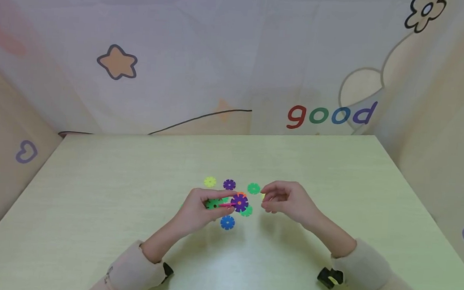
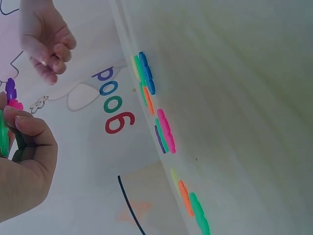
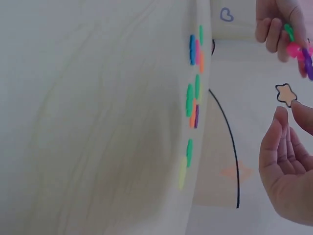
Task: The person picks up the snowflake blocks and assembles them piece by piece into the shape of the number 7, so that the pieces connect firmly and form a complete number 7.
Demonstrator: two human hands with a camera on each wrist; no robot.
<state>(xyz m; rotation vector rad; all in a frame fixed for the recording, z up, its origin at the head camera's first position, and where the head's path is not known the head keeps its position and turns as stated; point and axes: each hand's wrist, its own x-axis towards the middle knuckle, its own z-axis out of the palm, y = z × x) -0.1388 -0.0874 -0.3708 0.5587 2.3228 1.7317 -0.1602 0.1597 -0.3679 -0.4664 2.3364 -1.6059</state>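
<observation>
My left hand point(image 1: 193, 209) grips a small cluster of joined, notched plastic flower discs above the table. In that cluster a green disc point(image 1: 213, 204) lies between the fingers, a pink disc point(image 3: 295, 50) sits edge-on beyond it, and a purple disc point(image 1: 239, 203) faces the head camera at the outer end. The fingers partly cover the cluster. To its right, my right hand point(image 1: 292, 203) hovers with loosely bent fingers, thumb near the fingertips; the right wrist view shows nothing between them.
Loose flower discs lie flat on the pale table point(image 1: 111, 190) around and below the hands: a yellow one point(image 1: 210, 182), a purple one point(image 1: 229, 185), a green one point(image 1: 254, 189), a blue one point(image 1: 228, 222) and several others. A printed cloth backdrop point(image 1: 189, 61) rises behind the table.
</observation>
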